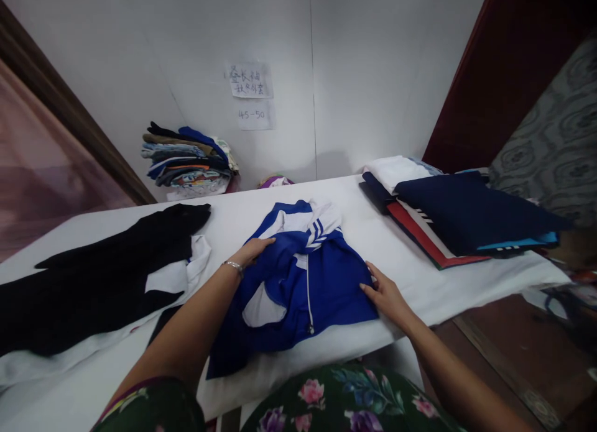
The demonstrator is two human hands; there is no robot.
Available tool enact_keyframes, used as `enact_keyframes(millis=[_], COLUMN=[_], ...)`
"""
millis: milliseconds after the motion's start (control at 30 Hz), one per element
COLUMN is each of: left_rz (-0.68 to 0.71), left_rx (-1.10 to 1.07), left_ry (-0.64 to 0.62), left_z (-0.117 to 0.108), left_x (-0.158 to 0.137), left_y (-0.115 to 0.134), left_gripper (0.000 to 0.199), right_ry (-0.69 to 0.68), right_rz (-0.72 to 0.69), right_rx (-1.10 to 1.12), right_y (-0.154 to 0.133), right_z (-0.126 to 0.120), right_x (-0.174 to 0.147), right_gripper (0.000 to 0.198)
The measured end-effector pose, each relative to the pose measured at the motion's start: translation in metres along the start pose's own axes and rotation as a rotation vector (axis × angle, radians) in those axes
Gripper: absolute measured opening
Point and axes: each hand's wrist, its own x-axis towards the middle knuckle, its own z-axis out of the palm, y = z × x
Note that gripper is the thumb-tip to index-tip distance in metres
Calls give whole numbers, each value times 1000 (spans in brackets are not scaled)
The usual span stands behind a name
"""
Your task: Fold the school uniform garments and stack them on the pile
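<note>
- A blue-and-white jacket (336, 289) lies rumpled at the middle of the near edge of the white-covered tabletop (415, 276), its pale zip running toward that edge.
- The left hand (254, 250), with a bracelet (234, 268) at the wrist, grips the jacket's blue cloth on its left side; some fingertips are hidden.
- The right hand (385, 295) pinches the jacket's right border, thumb on top.
- Toward the tabletop's left edge, a black garment (107, 276) is spread partly over a white garment (198, 258).
- Near the right corner, a stack of folded clothes (466, 211) with navy on top reaches past the right edge; white cloth (392, 171) sits behind it.
- Beyond the far edge, left of centre, a pile of clothes (186, 161) rises by the wall (368, 78), which bears two handwritten papers (252, 87).
</note>
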Motion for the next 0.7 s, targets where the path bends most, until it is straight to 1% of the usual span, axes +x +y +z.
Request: enact_keyframes(millis=[67,133,200,233,267,333,400,500,600,700], left_rz=[73,233,438,527,581,622,639,640,616,599], left_rx=[80,241,468,573,634,667,673,678,675,665], left_ry=[121,216,237,216,180,117,83,63,64,87], left_z=[-1,7,28,43,59,94,126,163,183,186], left_x=[1,0,-3,-3,-3,0,9,26,43,62], left_y=[11,27,44,53,61,76,87,96,102,116], left_gripper=[17,16,20,24,26,27,29,36,35,29], right_ry=[-13,-20,-16,-12,-7,-3,-1,8,10,12], right_rz=[0,-10,-18,-26,-35,-62,-90,-126,-152,-156], right_rx=[5,-11,-40,-60,-81,-120,-132,-116,-95,-84], right_y=[-1,0,0,0,0,0,1,3,5,6], right_z=[0,2,5,7,8,10,12,13,14,14], right_x=[0,0,0,0,0,-1,-3,-5,-7,-9], right_gripper=[66,66,64,63,61,57,54,50,49,48])
